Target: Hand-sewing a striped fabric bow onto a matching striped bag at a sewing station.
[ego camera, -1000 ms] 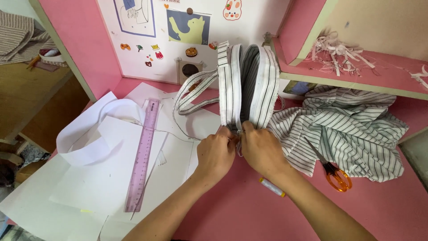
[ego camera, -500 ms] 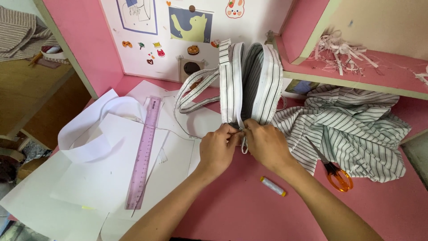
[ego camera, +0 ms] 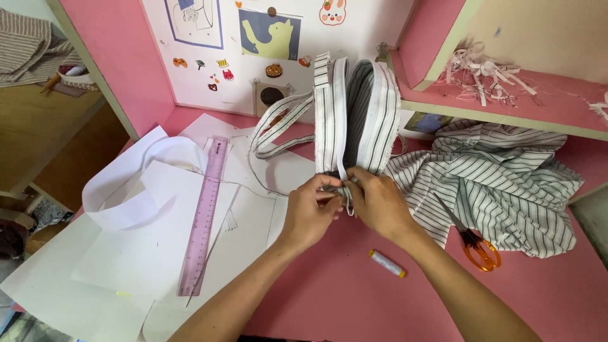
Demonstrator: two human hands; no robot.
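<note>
1. While both pinch narrowly at mid-frame, the left hand (ego camera: 310, 212) and right hand (ego camera: 379, 206) grip the lower edge of a white-and-black striped fabric bag (ego camera: 354, 114) standing upright.
2. Likely step: working its seam; next calls for a firm pinch.
3. Orange-handled scissors (ego camera: 476, 246) lie right, half under striped cloth (ego camera: 500, 183).
4. Fingertips hide the exact spot.

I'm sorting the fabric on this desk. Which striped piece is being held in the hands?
The standing striped bag piece, pinched at its lower edge by the left hand and right hand. The other striped fabric lies crumpled and untouched to the right.
</note>
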